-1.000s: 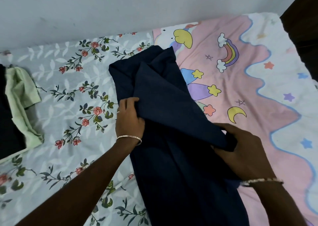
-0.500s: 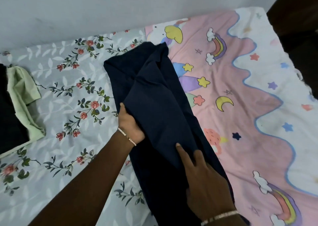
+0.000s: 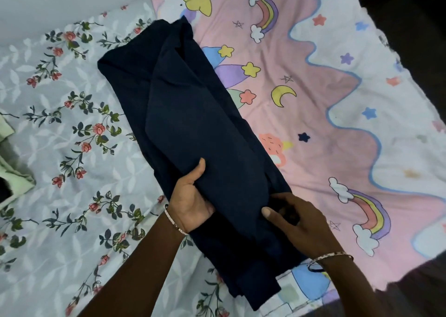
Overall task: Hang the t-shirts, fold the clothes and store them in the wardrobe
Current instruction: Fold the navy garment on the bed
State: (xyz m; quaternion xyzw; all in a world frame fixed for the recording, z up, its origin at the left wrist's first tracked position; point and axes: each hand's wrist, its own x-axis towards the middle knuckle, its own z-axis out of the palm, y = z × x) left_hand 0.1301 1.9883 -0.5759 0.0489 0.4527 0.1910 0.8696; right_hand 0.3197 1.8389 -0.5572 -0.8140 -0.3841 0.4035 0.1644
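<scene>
I see the dark blue garment (image 3: 193, 123) lying long and partly folded on the bed. It lies half on the flowered sheet (image 3: 72, 135) and half on the pink rainbow sheet (image 3: 313, 135). My left hand (image 3: 190, 201) holds its left edge, with the fingers tucked under the fold and the thumb on top. My right hand (image 3: 299, 220) pinches the right edge with curled fingers. A light green cloth (image 3: 17, 179) lies far left.

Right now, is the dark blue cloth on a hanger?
No, the dark blue cloth lies on the flowery sheet and the rainbow blanket.
</scene>
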